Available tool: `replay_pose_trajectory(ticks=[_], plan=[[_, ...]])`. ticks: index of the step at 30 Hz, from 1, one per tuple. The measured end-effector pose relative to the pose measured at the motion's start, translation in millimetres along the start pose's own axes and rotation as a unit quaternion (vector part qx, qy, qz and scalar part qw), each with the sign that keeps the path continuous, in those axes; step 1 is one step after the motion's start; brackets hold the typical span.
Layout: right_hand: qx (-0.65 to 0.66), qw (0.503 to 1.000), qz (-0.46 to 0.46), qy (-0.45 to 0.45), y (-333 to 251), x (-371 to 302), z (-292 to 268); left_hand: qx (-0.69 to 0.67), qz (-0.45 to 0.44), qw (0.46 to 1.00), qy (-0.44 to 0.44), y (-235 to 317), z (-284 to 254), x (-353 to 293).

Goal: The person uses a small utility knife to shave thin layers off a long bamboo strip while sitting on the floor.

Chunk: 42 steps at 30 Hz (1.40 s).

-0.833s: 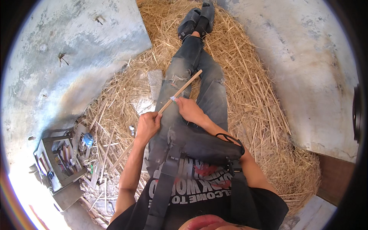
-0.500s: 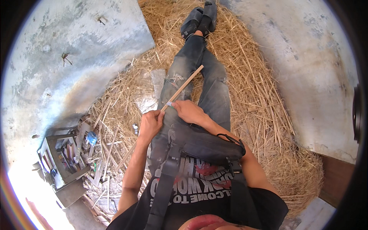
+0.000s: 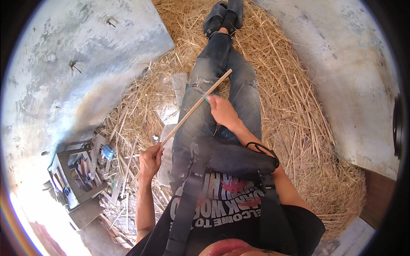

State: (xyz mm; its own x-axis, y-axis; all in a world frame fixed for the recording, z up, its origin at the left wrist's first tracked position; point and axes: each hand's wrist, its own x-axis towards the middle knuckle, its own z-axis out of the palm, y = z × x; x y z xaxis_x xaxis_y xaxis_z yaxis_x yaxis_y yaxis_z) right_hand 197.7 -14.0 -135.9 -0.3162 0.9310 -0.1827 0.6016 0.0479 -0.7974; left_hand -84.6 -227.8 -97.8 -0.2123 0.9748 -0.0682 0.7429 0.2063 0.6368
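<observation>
A long thin wooden stick [image 3: 186, 115] slants over my outstretched legs [image 3: 198, 72], from lower left to upper right. My left hand [image 3: 150, 160] pinches its lower end beside my left thigh. Farther up the stick, my right hand [image 3: 223, 112] is closed with the thumb against the wood. A small grey-green piece [image 3: 207, 97] shows at that thumb and lies against the stick; its kind is too small to make out. The rest of the right fingers are hidden under the hand.
Straw [image 3: 294, 111] is heaped around my legs. At the left stands a wooden box [image 3: 79, 200] with papers and small items, near a crumpled blue plastic piece [image 3: 107, 152]. Pale stained walls [image 3: 85, 51] rise on both sides. A black pouch [image 3: 235, 158] rests on my lap.
My hands have moved apart along the stick. The right hand has gone up and right with the small piece; the left has drawn down and left, and more of the stick shows between them.
</observation>
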Motion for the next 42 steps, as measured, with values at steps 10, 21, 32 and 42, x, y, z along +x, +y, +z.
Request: replay_pose_trajectory(ticks=[10,21,32,42], plan=[[-0.051,0.997,-0.016,-0.052,-11,-8,12,0.03,0.044,0.998,0.033,30,43,34],[0.072,0.991,-0.107,-0.027,12,-5,13,-0.014,0.024,0.999,0.028,53,53,59],[-0.031,0.998,-0.035,-0.038,2,5,9,0.043,-0.019,0.999,-0.003,71,55,61],[0.025,0.988,-0.061,-0.137,-1,-2,15,-0.03,-0.022,0.999,0.028,56,68,59]])
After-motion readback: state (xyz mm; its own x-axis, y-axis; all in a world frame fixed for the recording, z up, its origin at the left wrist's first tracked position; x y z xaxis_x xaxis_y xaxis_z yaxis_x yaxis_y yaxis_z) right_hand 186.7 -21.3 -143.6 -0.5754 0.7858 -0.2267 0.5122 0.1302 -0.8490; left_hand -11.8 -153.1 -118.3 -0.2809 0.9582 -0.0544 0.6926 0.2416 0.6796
